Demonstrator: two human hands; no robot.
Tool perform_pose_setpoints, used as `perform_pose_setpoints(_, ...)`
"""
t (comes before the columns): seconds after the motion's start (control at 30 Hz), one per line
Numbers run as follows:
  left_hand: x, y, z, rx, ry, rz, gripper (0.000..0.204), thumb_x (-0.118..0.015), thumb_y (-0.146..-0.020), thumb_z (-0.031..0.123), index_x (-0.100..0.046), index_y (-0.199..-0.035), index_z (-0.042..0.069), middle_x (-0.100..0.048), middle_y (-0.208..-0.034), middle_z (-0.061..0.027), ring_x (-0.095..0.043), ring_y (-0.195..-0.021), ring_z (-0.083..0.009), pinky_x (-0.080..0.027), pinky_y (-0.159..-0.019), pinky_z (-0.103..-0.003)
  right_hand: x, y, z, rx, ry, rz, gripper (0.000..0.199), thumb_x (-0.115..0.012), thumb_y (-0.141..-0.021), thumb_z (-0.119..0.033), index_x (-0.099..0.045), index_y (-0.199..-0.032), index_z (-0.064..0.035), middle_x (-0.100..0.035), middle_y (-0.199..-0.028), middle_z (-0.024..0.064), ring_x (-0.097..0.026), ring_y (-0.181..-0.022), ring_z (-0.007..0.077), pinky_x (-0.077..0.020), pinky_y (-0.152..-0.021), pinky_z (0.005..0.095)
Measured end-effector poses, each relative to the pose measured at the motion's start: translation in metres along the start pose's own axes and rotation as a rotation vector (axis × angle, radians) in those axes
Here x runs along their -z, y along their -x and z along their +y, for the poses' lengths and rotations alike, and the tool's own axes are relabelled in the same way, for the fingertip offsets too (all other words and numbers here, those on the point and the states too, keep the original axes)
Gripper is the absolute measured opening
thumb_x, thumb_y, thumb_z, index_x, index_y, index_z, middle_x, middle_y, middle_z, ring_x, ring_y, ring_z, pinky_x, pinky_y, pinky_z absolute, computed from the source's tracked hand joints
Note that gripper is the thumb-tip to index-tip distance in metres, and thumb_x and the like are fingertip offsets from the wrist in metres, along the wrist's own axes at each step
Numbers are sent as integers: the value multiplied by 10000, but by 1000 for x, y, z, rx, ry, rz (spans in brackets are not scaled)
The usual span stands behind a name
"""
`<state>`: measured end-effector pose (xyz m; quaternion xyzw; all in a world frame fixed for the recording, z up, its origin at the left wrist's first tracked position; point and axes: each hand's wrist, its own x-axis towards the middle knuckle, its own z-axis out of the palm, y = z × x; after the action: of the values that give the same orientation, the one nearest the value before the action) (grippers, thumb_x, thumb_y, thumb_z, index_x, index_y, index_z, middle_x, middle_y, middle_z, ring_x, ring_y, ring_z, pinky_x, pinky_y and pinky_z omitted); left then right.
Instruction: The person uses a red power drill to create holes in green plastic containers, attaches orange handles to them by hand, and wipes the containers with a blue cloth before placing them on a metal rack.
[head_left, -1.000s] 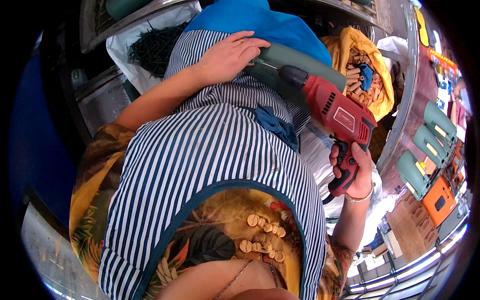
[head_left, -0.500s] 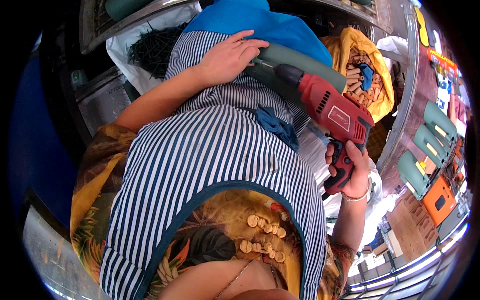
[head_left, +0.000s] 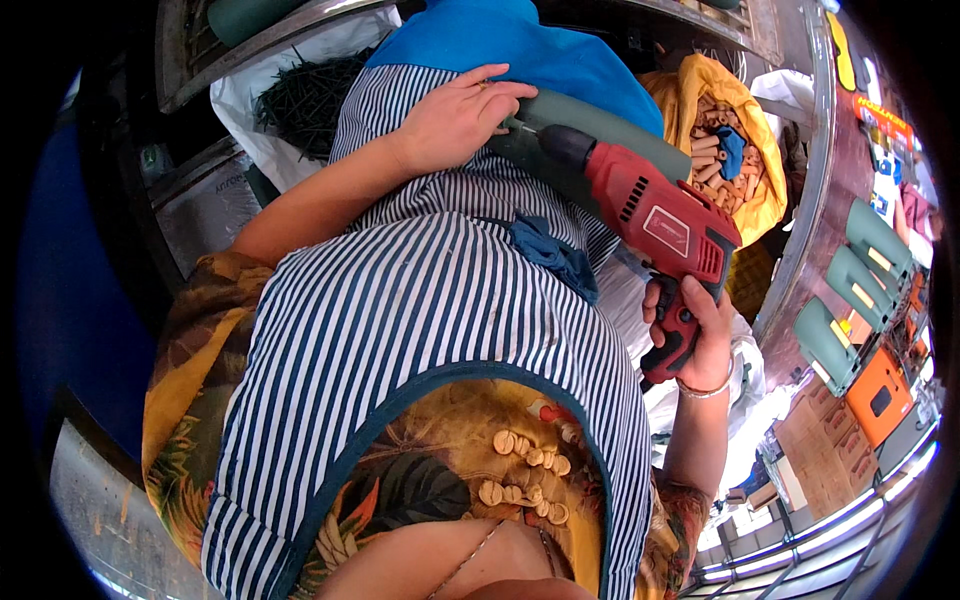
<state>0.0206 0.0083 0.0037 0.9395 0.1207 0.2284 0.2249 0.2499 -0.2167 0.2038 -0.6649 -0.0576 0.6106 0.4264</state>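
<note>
The right hand (head_left: 695, 325) is clamped around the pistol grip of a red plastic electric drill (head_left: 655, 215) with a black chuck, holding it level so the chuck points toward the person's left. The left hand (head_left: 455, 115) lies curled over a dull green rounded tube-like piece (head_left: 600, 130), fingers together and pressing down on its near end, right where the thin drill bit (head_left: 520, 127) meets the green surface. That piece rests across the lap, over the blue-and-white striped apron (head_left: 430, 330) and just below a bright blue cloth (head_left: 520, 50).

To do this step well, I judge that the bit should stay square to the curved surface so it does not skate off. The left hand's fingertips sit very close to the bit, so the grip ought to be firm and kept just clear of the tip. Steady, modest pressure from the right hand seems wiser than a hard push, since the piece is braced only by a lap and one hand.

Beyond the drill, an open yellow sack (head_left: 745, 140) holds short orange-brown plugs. A white bag of dark nails (head_left: 300, 90) sits at upper left.
</note>
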Motion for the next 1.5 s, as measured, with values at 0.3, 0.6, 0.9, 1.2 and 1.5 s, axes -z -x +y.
perform_pose_setpoints(0.3,0,-8,9,-4,3,7,237,-654,-809,57,-498,-981,13,-603,-1285,-119,-642,-1056,-265,-367,-1114,-461,3,3,-2,22,7,-12,347,-573,-938,-249,-556,-1122,45,-654,-848,155,-631,-655,186,-476,-453,245)
perform_pose_setpoints(0.6,1,-12,14,25,11,-7,310,-687,-778,52,-492,-1019,37,-609,-1283,-84,-644,-1041,-259,-366,-1113,-453,7,8,6,46,-44,15,399,-575,-915,-237,-535,-1189,51,-674,-924,180,-667,-739,202,-507,-497,236)
perform_pose_setpoints(0.9,-3,-11,14,69,32,-45,299,-701,-772,65,-513,-1004,59,-597,-1311,-71,-622,-1094,-254,-373,-1113,-443,15,32,33,138,-30,110,512,-550,-912,-259,-465,-1255,112,-660,-1004,251,-689,-809,250,-540,-507,244)
perform_pose_setpoints(1.2,12,-20,15,157,217,-93,242,-699,-768,38,-579,-977,66,-625,-1280,-76,-570,-1202,-289,-357,-1106,-454,149,29,110,431,-504,483,582,-486,-980,-468,-484,-1315,7,-675,-1088,161,-675,-819,208,-526,-559,267)
perform_pose_setpoints(1.5,40,-61,28,353,665,-2,349,-693,-772,-12,-586,-1100,33,-644,-1105,-106,-589,-1137,-248,-368,-1098,-443,264,-206,207,766,-1373,90,353,-520,-966,-228,-499,-1250,-19,-605,-1118,131,-602,-1024,254,-549,-825,381)
